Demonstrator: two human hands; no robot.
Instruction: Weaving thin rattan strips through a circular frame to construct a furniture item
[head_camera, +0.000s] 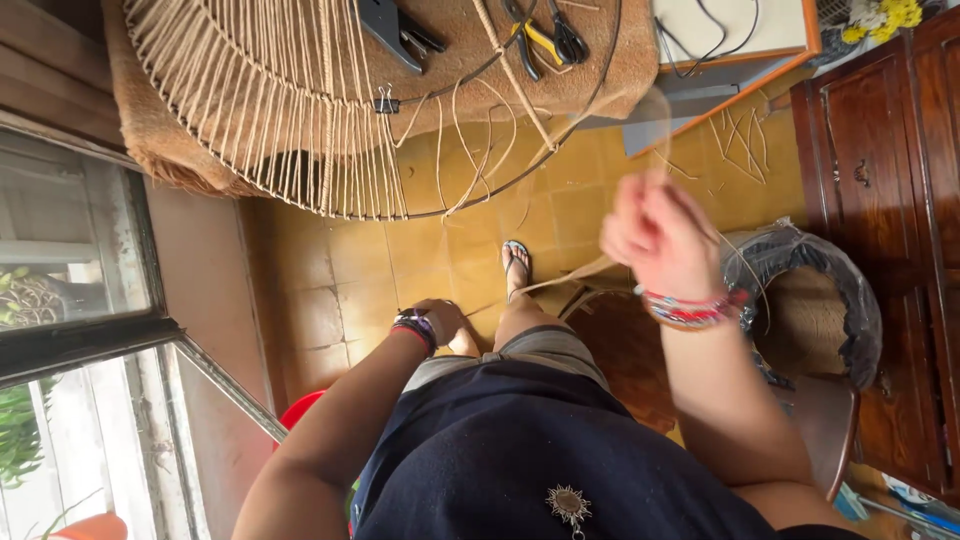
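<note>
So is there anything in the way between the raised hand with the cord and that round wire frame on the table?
Nothing visible. The right hand, blurred, is lifted with the pale cord below the round wire frame. Between them there is only open air over the yellow tiled floor, plus loose cord ends dangling from the frame.
</note>
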